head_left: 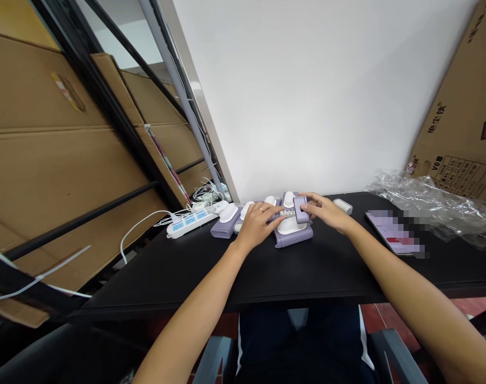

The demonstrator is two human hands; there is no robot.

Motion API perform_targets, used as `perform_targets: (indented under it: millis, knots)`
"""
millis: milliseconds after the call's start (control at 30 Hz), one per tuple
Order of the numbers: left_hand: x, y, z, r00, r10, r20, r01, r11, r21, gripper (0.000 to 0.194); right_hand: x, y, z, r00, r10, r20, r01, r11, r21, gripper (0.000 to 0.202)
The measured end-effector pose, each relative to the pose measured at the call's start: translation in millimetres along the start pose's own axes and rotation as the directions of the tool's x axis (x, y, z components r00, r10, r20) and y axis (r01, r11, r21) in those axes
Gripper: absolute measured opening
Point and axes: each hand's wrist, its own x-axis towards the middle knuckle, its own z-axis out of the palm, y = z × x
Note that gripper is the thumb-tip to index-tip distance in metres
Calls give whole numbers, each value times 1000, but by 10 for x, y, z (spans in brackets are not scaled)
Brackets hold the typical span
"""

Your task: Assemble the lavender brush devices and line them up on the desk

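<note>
At 11 o'clock, the power strip [190,222] hugs the desk's [267,282] left edge. At 12, your left hand [257,226] bends over lilac-and-white devices [294,238], its grip unclear; desktop stretches toward your front edge. Your right hand [320,209] pinches a lilac block [301,213] at their right. At 1, the phone [390,229] borders plastic [430,197].

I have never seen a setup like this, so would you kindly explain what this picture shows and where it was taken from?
There is no machine here, just a person's own two hands. The single picture comes from a camera worn on the head, looking forward and down. The right hand holds a small purple piece between thumb and fingers. The left hand reaches in beside it, among purple-and-white devices; whether it grips anything is hard to tell. Also on the black table lie a power strip, a phone and clear plastic.
</note>
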Motion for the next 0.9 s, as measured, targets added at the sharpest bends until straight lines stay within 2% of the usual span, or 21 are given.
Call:
perform_targets:
  millis: [100,333,500,567,633,800,900]
  knots:
    - [6,12,-21,999,1,39,1,999,-52,33,14,13,-27,1000,-9,1,9,1000,-22,54]
    - [45,35,-100,983,-109,144,134,975,-177,35,17,-44,-134,991,-102,90,106,993,-42,62]
    - [99,-27,-113,942,-188,279,299,847,-439,42,-9,-96,-185,984,-129,121,147,977,-157,61]
    - [107,-38,-114,921,-203,331,349,806,-478,44,-17,-115,-186,984,-119,132,138,979,-150,61]
    - [110,-24,-113,916,-188,354,350,806,-477,44,-19,-128,-179,986,-107,129,122,986,-112,60]
    - [109,7,-124,934,-138,329,273,871,-409,38,2,-126,-213,996,-67,51,73,989,-132,53]
    - [96,-95,-187,946,-174,275,267,897,-353,34,4,-118,-344,990,-67,-122,54,993,-109,45]
